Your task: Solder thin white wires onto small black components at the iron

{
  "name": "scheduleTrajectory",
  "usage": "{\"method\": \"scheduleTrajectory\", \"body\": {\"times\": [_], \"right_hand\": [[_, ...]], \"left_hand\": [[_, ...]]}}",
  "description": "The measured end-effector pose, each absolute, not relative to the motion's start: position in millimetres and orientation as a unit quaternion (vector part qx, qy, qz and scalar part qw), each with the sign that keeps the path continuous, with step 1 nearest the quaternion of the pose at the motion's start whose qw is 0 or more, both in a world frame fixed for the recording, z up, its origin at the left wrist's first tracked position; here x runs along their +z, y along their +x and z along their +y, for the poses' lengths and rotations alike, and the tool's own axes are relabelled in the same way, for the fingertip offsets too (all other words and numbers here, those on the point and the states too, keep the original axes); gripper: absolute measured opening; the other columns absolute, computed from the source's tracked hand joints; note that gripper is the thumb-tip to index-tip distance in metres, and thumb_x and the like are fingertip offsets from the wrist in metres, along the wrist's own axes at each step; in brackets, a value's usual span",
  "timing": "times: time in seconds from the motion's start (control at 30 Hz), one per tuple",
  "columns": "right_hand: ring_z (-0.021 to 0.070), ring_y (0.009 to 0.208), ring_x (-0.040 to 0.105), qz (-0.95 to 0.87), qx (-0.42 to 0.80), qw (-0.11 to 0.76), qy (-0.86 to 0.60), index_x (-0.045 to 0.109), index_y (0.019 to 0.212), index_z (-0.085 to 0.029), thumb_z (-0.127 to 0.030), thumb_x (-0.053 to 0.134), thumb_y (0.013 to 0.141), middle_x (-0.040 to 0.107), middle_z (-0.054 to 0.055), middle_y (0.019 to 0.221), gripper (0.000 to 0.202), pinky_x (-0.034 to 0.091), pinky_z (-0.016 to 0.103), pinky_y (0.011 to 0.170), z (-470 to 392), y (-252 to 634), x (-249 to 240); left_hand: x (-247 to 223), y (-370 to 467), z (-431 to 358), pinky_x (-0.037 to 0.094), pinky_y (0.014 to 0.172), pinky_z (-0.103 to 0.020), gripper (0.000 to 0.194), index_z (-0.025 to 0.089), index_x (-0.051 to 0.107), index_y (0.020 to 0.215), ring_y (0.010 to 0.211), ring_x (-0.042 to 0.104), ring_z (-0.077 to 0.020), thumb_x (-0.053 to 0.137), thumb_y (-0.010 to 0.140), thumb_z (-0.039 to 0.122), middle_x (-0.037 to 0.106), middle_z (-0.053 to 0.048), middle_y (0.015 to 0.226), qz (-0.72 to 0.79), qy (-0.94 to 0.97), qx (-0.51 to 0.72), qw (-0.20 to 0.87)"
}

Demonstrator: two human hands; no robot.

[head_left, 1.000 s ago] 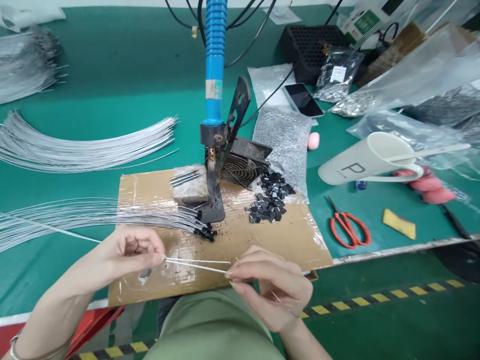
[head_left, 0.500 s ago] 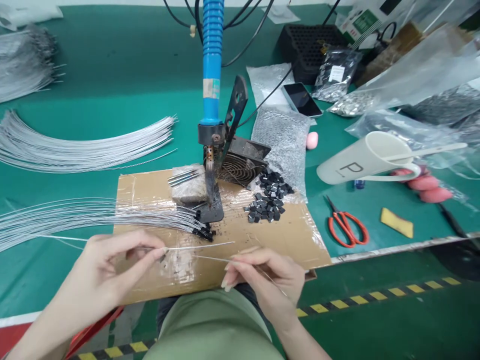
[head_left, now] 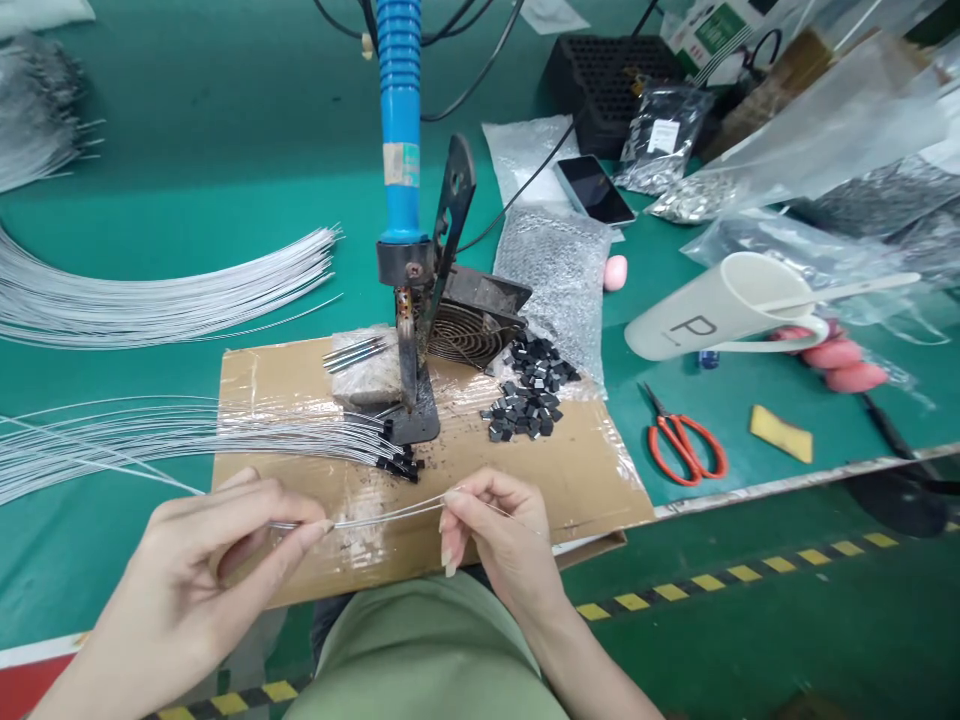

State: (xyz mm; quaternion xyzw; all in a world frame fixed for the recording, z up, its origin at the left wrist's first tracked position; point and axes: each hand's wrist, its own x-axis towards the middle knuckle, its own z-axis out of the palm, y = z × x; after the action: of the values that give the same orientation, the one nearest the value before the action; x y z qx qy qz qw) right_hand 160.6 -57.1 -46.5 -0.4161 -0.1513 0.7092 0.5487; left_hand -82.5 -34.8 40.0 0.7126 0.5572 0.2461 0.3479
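Two thin whitish wires (head_left: 386,518) run side by side between my hands, low over the cardboard sheet (head_left: 585,480). My left hand (head_left: 232,550) pinches them between thumb and forefinger, and their long tails trail off to the left. At their other end, my right hand (head_left: 499,535) is closed in a pinch on the wires, with a thin end showing past its fingers. Beyond my left hand lies a bundle of similar wires (head_left: 300,435), with black tips (head_left: 401,462) at the right end. Small black pieces (head_left: 529,405) are heaped beyond my right hand.
A blue-handled soldering iron (head_left: 400,130) points down in a stand, beside a dark fan (head_left: 472,325). More wires (head_left: 187,295) lie at left. Toward the right are red-handled scissors (head_left: 686,448), a yellow sponge (head_left: 781,433), a white mug (head_left: 712,315) and a phone (head_left: 595,190).
My right hand has moved left and slightly up. The wires, whose ends were apart, now meet at its fingertips. The left hand keeps its pinch, and the view has shifted slightly.
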Motion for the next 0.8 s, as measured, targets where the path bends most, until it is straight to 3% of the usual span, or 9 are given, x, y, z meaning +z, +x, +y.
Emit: {"method": "scheduleTrajectory", "body": {"times": [0.17, 0.3, 0.47, 0.67, 0.8], "right_hand": [[0.0158, 0.038, 0.07, -0.181, 0.702, 0.553, -0.41, 0.078, 0.07, -0.016, -0.032, 0.095, 0.077, 0.078, 0.002, 0.059, 0.024, 0.061, 0.021, 0.038, -61.1, 163.6, -51.4], [0.0154, 0.039, 0.07, -0.197, 0.705, 0.55, -0.403, 0.077, 0.073, -0.016, -0.031, 0.093, 0.081, 0.078, 0.002, 0.061, 0.023, 0.061, 0.022, 0.039, -62.1, 164.8, -54.7], [0.0165, 0.045, 0.073, -0.226, 0.675, 0.548, -0.44, 0.078, 0.078, -0.017, -0.031, 0.089, 0.084, 0.079, 0.003, 0.063, 0.019, 0.063, 0.024, 0.044, -63.7, 164.4, -55.7], [0.0184, 0.045, 0.073, -0.322, 0.624, 0.564, -0.435, 0.079, 0.079, -0.018, -0.042, 0.088, 0.083, 0.076, 0.002, 0.06, 0.026, 0.062, 0.026, 0.045, -65.7, 167.2, -56.7], [0.0157, 0.039, 0.069, -0.324, 0.628, 0.54, -0.457, 0.073, 0.07, -0.018, -0.038, 0.09, 0.083, 0.073, 0.0, 0.056, 0.028, 0.057, 0.022, 0.039, -61.5, 167.2, -54.9]], "left_hand": [[47.6, -75.8, -32.5, 0.034, 0.055, -0.024, 0.021, 0.024, 0.078, 0.075, 0.062, 0.05, -0.0121, 0.071, 0.09, 0.037, 0.07, 0.002, 0.069, 0.61, 0.615, 0.193, 0.461], [46.6, -77.0, -30.9, 0.034, 0.056, -0.024, 0.023, 0.022, 0.076, 0.075, 0.063, 0.047, -0.012, 0.072, 0.089, 0.039, 0.065, 0.001, 0.069, 0.612, 0.572, 0.191, 0.511], [42.2, -78.4, -28.9, 0.036, 0.059, -0.022, 0.023, 0.021, 0.074, 0.074, 0.065, 0.049, -0.012, 0.073, 0.089, 0.038, 0.063, 0.001, 0.069, 0.62, 0.55, 0.202, 0.522], [36.7, -81.5, -26.4, 0.04, 0.061, -0.022, 0.025, 0.021, 0.074, 0.074, 0.065, 0.052, -0.0128, 0.074, 0.09, 0.04, 0.065, 0.001, 0.071, 0.626, 0.545, 0.203, 0.52], [34.6, -84.8, -25.9, 0.041, 0.061, -0.024, 0.029, 0.021, 0.075, 0.075, 0.066, 0.053, -0.0147, 0.073, 0.091, 0.045, 0.066, -0.001, 0.072, 0.622, 0.552, 0.191, 0.521]]}}
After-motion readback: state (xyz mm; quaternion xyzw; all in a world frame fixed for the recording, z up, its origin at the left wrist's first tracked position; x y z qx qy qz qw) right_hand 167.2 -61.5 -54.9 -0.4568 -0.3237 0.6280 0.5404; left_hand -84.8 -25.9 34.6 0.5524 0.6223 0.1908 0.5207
